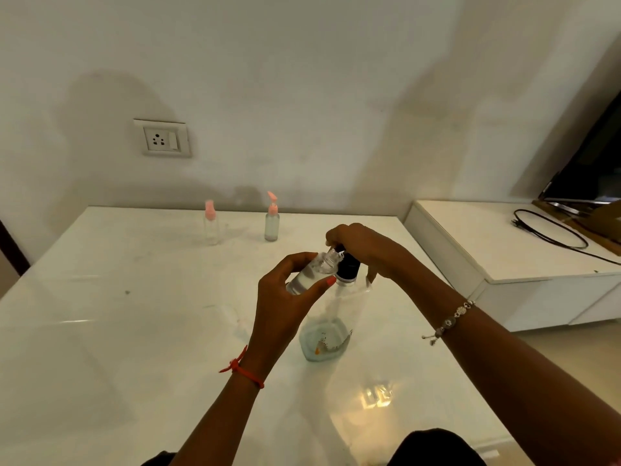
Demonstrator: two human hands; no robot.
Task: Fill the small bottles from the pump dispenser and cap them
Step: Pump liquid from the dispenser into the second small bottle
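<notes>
Small bottle [311, 275], uncapped and tilted, gripped in left hand [285, 297], mouth at nozzle of pump dispenser [331, 321] standing on table [134, 331]; right hand [364, 247] curled over its black pump head; two pink-topped bottles [211, 227] [272, 227] near far edge.

No readable txt anywhere. Pump dispenser [327, 336] has some print low on its body, orange + dark marks, too blurry/small to make out.

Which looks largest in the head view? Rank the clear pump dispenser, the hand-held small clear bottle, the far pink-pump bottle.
Clear pump dispenser, largest.
Hand-held small clear bottle and far pink-pump bottle: look alike; distances differ.
</notes>
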